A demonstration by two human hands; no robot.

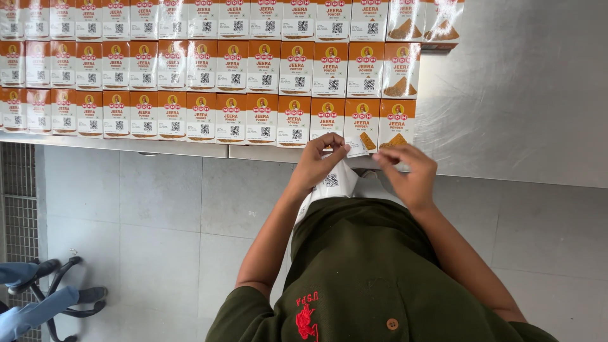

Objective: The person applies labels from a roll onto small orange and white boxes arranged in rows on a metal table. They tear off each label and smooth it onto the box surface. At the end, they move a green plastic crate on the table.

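My left hand (320, 161) and my right hand (408, 170) are close together just below the front edge of a steel table (506, 95). Between them they hold a small white sticker (356, 149), peeled from a white strip of square-code labels (334, 182) that hangs down against my dark green shirt. The left fingers pinch the sticker's left edge, the right fingertips touch its right side. Right above the hands lies the front row of orange-and-white spice boxes (361, 120), lying flat in three neat rows.
Several rows of identical boxes (158, 69) cover the table's left and middle. The table's right part is bare metal. Grey floor tiles (164, 215) lie below, a metal grate (19, 202) at far left, and another person's blue-clad legs in black sandals (44, 297) at bottom left.
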